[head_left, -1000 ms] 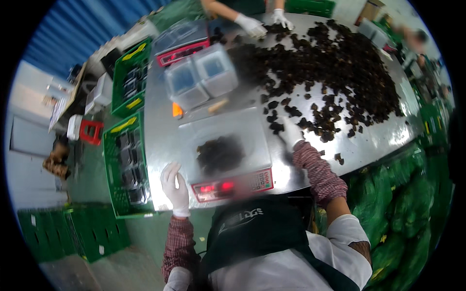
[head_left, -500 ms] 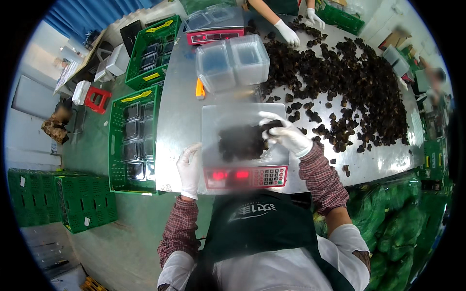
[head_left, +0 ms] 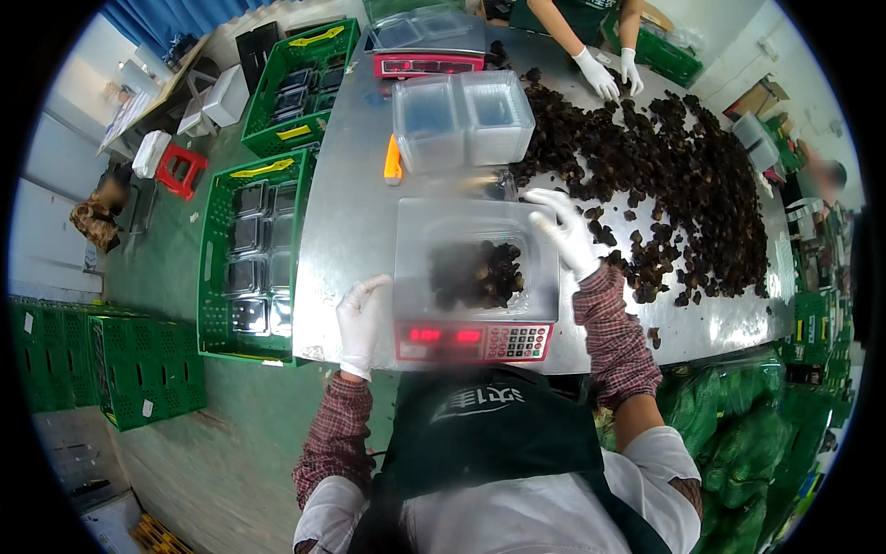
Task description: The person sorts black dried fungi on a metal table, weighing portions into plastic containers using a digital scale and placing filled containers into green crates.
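A clear plastic tray (head_left: 528,294) sits on a scale with a red front panel (head_left: 472,342). Dark, ruffled mushroom pieces, like wood ear (head_left: 498,275), lie in the tray; part of it is blurred. My white-gloved right hand (head_left: 565,233) is open at the scale's far right corner, fingers apart and holding nothing. By the scale's left edge, my gloved left hand (head_left: 358,319) rests with loosely bent fingers and nothing visible in it. A large heap of the same mushrooms (head_left: 664,175) spreads over the metal table to the right.
Stacked clear trays (head_left: 461,120) stand beyond the scale, beside an orange-handled tool (head_left: 393,161). Behind them is a second red scale (head_left: 428,65). Green crates (head_left: 214,268) with packed boxes stand at the left. A co-worker's gloved hands (head_left: 611,76) touch the heap's far side.
My right hand has let go of dark mushroom pieces over the tray and moved up and right, its fingers spreading. The left hand stays put. The co-worker's hands have come together over the heap.
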A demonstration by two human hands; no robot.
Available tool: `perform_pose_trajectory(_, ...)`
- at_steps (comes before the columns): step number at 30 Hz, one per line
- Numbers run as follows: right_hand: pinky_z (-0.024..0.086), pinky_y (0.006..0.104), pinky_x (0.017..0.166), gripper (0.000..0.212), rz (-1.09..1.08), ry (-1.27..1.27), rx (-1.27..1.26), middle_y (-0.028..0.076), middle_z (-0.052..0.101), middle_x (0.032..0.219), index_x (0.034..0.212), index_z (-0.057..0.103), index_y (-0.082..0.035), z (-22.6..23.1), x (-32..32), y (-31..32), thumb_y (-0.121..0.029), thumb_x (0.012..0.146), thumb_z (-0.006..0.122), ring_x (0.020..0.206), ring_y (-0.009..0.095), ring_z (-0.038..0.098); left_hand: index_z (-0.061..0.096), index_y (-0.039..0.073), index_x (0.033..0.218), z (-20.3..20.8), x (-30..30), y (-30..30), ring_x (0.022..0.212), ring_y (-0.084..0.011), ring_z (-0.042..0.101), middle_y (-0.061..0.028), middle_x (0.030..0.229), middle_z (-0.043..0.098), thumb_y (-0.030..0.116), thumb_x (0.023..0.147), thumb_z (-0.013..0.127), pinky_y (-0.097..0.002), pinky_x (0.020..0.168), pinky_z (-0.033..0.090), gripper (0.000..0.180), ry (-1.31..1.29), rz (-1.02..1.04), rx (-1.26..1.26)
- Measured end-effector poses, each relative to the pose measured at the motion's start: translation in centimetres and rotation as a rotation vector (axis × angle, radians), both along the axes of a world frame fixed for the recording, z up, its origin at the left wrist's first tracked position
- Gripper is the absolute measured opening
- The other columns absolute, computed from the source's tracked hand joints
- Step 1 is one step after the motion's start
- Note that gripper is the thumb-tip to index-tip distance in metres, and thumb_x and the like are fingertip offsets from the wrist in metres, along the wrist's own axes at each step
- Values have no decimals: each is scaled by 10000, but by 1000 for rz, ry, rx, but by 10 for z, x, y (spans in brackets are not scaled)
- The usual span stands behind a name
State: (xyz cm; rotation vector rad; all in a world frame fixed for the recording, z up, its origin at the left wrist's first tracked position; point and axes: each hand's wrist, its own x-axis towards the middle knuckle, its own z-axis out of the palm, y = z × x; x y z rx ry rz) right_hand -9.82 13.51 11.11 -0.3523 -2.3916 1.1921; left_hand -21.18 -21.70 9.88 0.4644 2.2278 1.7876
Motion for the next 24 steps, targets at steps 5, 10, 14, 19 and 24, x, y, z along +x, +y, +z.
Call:
perform_pose_trajectory(5, 492, 320, 847, 176, -72, -50, 43, 44, 673, 929, 1003, 763, -108, 0, 31, 6, -89, 837, 707, 933, 203, 610, 710, 16, 1060, -6, -2, 5, 965, -184, 655, -96, 1015, 698, -51, 870, 610, -294, 903, 495, 225, 190, -50, -67)
perform_pose_trajectory(10, 480, 337, 798, 191, 481, 30, 514, -12, 604, 875, 952, 748, -193, 26, 6, -94, -166, 767, 711, 892, 190, 576, 710, 22, 1053, 0, -3, 18, 1009, -193, 647, -94, 1038, 692, -62, 859, 617, -294, 926, 482, 231, 203, -110, -83)
perform_pose_trajectory(14, 461, 348, 818, 154, 614, -112, 999, 9, 582, 965, 891, 707, -178, 6, -22, -127, -166, 754, 636, 977, 193, 569, 713, 22, 1047, 5, -5, 28, 1036, -181, 643, -85, 1055, 697, -55, 866, 621, -295, 945, 478, 217, 183, -132, -59)
perform_pose_trajectory(19, 442, 410, 893, 244, 511, 59, 327, 32, 606, 1035, 925, 711, -159, 33, -4, -85, -149, 684, 750, 1012, 250, 570, 712, 20, 1049, 4, -6, 16, 1006, -219, 655, -108, 1033, 693, -49, 862, 626, -296, 904, 495, 216, 211, -86, -92)
perform_pose_trajectory(24, 489, 382, 947, 280, 747, -471, -166, 99, 610, 1152, 968, 666, -73, 81, 123, -26, -110, 730, 808, 1071, 279, 603, 712, 20, 1042, 5, -6, 12, 992, -233, 664, -116, 1024, 695, -42, 873, 634, -291, 897, 505, 196, 136, -32, -70)
